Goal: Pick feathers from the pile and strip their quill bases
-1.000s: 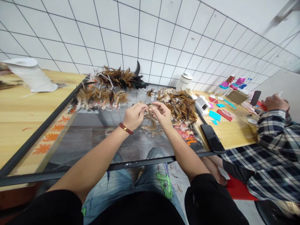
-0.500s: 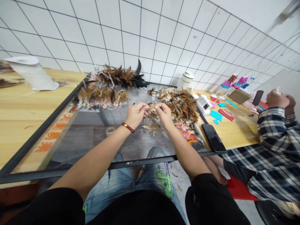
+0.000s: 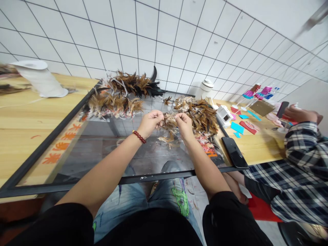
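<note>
Above the framed glass top, my left hand (image 3: 153, 123), with a beaded bracelet (image 3: 139, 136) at its wrist, pinches what looks like a small brown feather. My right hand (image 3: 185, 126) is closed in a pinch a short way to the right; what lies between its fingertips is too small to make out. Loose pale-brown feathers (image 3: 169, 123) show between and behind the hands. Beyond my right hand is a large pile of brown feathers (image 3: 202, 112), with reddish-pink bits (image 3: 206, 144) below it. Rows of bundled feathers (image 3: 112, 104) lie at the back left.
A black frame (image 3: 51, 147) edges the glass. A phone (image 3: 234, 152) rests on the right edge, near a small white device (image 3: 224, 115) and a white jar (image 3: 205, 88). A white roll (image 3: 42, 80) stands far left. At right, a person in a plaid sleeve (image 3: 301, 136) works beside coloured pieces (image 3: 237, 127).
My two hands have moved slightly apart, the right one shifting to the right. The view has shifted a little. The other person's hands have moved down and left.
</note>
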Available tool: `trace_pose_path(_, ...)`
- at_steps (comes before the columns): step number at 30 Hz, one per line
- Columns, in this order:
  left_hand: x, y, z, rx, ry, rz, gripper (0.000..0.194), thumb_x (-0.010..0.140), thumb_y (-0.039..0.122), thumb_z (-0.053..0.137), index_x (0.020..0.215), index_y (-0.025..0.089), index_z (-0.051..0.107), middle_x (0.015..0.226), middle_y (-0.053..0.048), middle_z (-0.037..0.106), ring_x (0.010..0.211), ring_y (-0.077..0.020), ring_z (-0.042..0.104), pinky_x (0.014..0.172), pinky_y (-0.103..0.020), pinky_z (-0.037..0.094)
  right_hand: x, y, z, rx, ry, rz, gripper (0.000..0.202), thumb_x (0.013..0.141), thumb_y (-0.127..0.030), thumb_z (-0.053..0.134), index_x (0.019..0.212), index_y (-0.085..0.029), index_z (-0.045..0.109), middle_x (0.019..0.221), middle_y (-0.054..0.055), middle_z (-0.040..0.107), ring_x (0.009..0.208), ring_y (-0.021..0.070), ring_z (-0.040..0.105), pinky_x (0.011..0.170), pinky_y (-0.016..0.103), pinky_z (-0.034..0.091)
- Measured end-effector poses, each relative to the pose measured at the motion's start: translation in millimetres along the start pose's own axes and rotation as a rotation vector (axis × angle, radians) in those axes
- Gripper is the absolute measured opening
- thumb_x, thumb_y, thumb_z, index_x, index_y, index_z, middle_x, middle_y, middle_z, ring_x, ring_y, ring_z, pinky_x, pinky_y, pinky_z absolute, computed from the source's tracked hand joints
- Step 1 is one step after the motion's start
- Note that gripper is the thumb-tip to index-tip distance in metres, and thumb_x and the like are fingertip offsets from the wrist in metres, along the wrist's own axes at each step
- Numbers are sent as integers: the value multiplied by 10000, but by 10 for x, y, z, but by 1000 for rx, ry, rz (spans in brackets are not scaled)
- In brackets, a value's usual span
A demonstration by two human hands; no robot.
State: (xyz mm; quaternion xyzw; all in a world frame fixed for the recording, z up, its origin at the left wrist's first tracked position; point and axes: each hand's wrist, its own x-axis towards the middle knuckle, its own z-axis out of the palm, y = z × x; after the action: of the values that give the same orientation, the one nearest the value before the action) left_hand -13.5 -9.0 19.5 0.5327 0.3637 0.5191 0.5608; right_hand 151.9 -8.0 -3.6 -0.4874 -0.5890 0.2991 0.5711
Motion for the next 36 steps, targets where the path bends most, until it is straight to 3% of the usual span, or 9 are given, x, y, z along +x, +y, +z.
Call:
trace_pose_path(3, -27, 33, 23, -300, -110, -74, 208, 675, 287, 742, 734, 139, 608, 576, 4, 540, 425, -48, 385, 375, -175, 198, -32, -29, 53, 21, 23, 38, 218, 726, -389, 581, 671, -189, 513, 585, -51, 443, 549, 91, 375, 558, 227, 331)
trace_pose_path(7, -23, -2, 3, -525, -90, -165, 235, 658, 223, 753, 685, 130, 539, 773, -34, 609, 425, -6, 348, 343, -142, 158, -67, -51, 100, 18, 8, 33, 212, 735, -383, 588, 687, -183, 534, 600, -47, 474, 556, 92, 398, 575, 228, 352)
trace_pose_path(10, 0, -27, -36, -614, -115, -294, 201, 678, 182, 729, 683, 125, 535, 720, -19, 562, 422, -5, 340, 330, -122, 183, -87, -72, 104, 20, -18, -11, 233, 760, -408, 579, 715, -181, 547, 628, -36, 499, 577, 100, 429, 589, 233, 376)
trace_pose_path(13, 9, -16, -63, -576, -156, -379, 183, 688, 169, 724, 685, 127, 546, 679, -12, 531, 425, -12, 346, 320, -112, 204, -96, -86, 91, 2, -43, -48, 241, 774, -420, 573, 735, -182, 554, 645, -28, 513, 593, 107, 446, 591, 235, 387)
trace_pose_path(18, 18, -34, -68, -471, -141, -384, 219, 694, 253, 753, 679, 105, 593, 670, -19, 523, 448, -16, 398, 315, -111, 226, -67, -86, 44, -30, -15, -72, 228, 788, -409, 559, 733, -188, 539, 635, -35, 479, 581, 100, 421, 570, 230, 367)
trace_pose_path(23, 43, -100, -66, -452, -102, -379, 154, 662, 151, 756, 667, 94, 613, 674, -27, 548, 455, -11, 407, 315, -105, 224, -66, -146, -17, -64, -53, -103, 230, 816, -406, 544, 744, -188, 550, 616, -40, 466, 543, 94, 395, 542, 233, 354)
trace_pose_path(28, 46, -77, -74, -496, -41, -349, 165, 678, 150, 750, 640, 98, 598, 627, -6, 528, 448, -8, 404, 319, -110, 230, -120, -205, -42, -348, -226, -379, 205, 736, -357, 693, 844, -200, 617, 763, 5, 573, 670, 133, 492, 649, 262, 426)
trace_pose_path(30, 43, -67, -76, -492, -51, -346, 174, 683, 156, 752, 634, 100, 595, 612, -3, 521, 446, -8, 400, 320, -111, 228, -125, -185, -37, -456, -276, -460, 135, 771, -305, 665, 864, -209, 643, 824, 28, 606, 736, 152, 535, 708, 280, 441)
trace_pose_path(36, 47, -100, -82, -339, -46, -341, 179, 605, 102, 788, 673, 89, 622, 591, -9, 539, 433, -16, 412, 320, -111, 202, -74, -119, -58, -356, -229, -405, 131, 843, -273, 580, 763, -201, 655, 781, 28, 629, 748, 152, 572, 724, 282, 453)
